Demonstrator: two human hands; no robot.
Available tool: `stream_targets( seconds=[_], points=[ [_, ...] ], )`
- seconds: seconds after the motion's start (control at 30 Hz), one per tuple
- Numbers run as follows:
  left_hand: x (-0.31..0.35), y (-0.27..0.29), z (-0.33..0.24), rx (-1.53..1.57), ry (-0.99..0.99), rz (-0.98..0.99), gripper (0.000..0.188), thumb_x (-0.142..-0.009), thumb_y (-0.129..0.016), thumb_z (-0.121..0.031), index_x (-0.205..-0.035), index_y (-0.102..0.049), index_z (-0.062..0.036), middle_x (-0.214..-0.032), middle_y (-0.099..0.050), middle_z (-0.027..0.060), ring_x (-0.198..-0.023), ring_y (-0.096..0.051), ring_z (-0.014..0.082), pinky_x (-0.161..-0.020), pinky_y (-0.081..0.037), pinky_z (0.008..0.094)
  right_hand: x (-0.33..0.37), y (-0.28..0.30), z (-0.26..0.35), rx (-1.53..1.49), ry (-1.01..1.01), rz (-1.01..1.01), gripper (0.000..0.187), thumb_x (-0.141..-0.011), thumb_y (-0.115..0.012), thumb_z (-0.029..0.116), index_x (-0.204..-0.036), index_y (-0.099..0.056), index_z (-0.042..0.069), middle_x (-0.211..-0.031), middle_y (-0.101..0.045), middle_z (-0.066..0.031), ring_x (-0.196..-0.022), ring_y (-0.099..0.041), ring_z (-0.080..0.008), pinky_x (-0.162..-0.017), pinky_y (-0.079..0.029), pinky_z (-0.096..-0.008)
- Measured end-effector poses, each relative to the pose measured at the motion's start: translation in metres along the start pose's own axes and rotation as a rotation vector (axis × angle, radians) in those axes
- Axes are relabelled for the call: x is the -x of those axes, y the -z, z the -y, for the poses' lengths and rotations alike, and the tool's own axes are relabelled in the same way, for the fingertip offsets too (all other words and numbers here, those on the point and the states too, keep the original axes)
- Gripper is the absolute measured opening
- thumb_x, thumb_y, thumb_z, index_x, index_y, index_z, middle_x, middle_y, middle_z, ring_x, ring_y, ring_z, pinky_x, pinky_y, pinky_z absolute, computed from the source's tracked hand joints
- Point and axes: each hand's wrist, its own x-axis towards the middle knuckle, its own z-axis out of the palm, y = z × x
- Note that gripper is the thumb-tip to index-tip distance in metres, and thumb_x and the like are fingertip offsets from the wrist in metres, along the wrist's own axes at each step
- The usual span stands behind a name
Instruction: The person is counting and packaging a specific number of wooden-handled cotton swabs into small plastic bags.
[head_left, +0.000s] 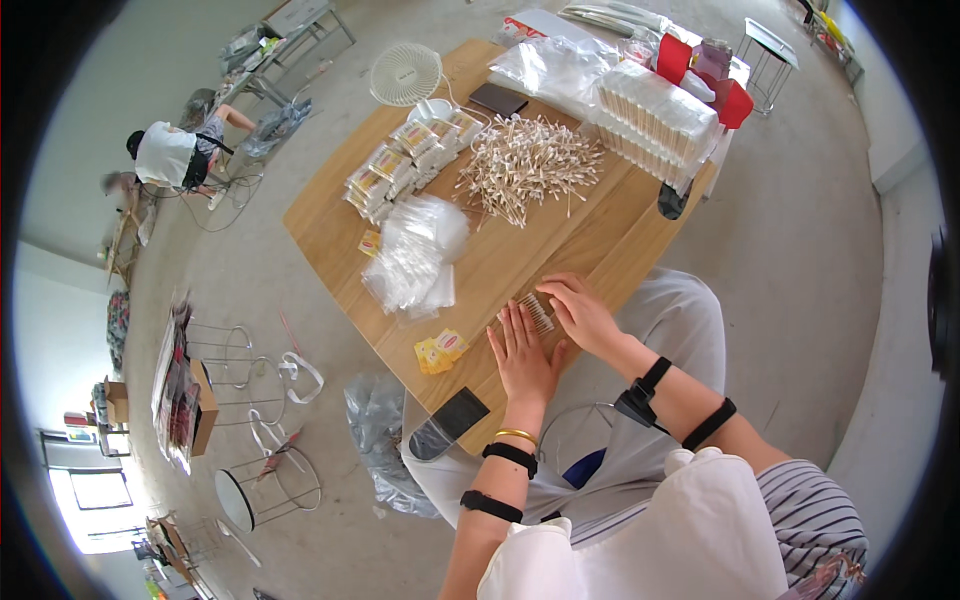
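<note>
A small row of cotton swabs (538,313) lies on the wooden table (600,240) close to its near edge. My left hand (524,362) rests flat on the row's left side, its fingers stretched out. To the right of the row is my right hand (585,315), its fingers apart and slightly bent, the fingertips by the swabs' far end. Yellow and white printed cards (440,352) lie left of my left hand. Beyond them sits a stack of clear plastic bags (415,250). A large heap of loose cotton swabs (530,165) spreads over the table's middle.
Filled small packs (405,160) are piled at the far left, near a white fan (406,75). Wrapped swab bundles (655,120) stand at the right edge beside red objects (673,58). Stools (236,500) stand on the floor at left. Another person (175,155) sits farther off.
</note>
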Motion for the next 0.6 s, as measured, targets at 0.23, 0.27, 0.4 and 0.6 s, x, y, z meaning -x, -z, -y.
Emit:
stream_targets(
  seconds=[0.23,0.27,0.4,0.6],
  points=[
    [0.000,-0.002,0.001,0.034,-0.001,-0.032,0.091,-0.098,-0.044,-0.059,-0.156,-0.020,0.0063,-0.165,-0.019,0.0219,-0.155,-0.011,0.0337,-0.124,-0.004,0.0557,-0.035,-0.029,-0.013,0.114,-0.070,0.054,0.011,-0.081,-0.075,0.016,-0.090,-0.069,0.013,-0.102,-0.064,-0.0050,-0.105,-0.056,-0.0310,-0.092,-0.042,-0.0454],
    [0.000,-0.002,0.001,0.033,-0.005,-0.036,0.090,-0.098,-0.044,-0.058,-0.156,-0.021,0.0065,-0.164,-0.020,0.0220,-0.155,-0.012,0.0337,-0.124,-0.004,0.0558,-0.038,-0.030,-0.014,0.118,-0.069,0.055,0.011,-0.081,-0.075,0.016,-0.090,-0.069,0.013,-0.102,-0.064,-0.0050,-0.105,-0.056,-0.0310,-0.092,-0.042,-0.0454],
    [0.000,-0.002,0.003,0.038,-0.009,-0.038,0.089,-0.098,-0.045,-0.057,-0.156,-0.021,0.0070,-0.164,-0.022,0.0219,-0.155,-0.014,0.0336,-0.124,-0.005,0.0561,-0.052,-0.031,-0.022,0.192,-0.149,0.161,0.008,-0.080,-0.076,0.019,-0.083,-0.070,0.015,-0.098,-0.065,-0.0044,-0.105,-0.056,-0.0304,-0.092,-0.041,-0.0463],
    [0.001,-0.003,0.003,0.036,0.000,-0.028,0.088,-0.098,-0.045,-0.055,-0.156,-0.021,0.0072,-0.164,-0.021,0.0214,-0.155,-0.014,0.0332,-0.124,-0.005,0.0561,-0.064,-0.025,-0.029,0.206,-0.152,0.218,0.009,-0.081,-0.076,0.020,-0.082,-0.070,0.015,-0.096,-0.066,-0.0050,-0.104,-0.057,-0.0307,-0.091,-0.041,-0.0462]
  ],
)
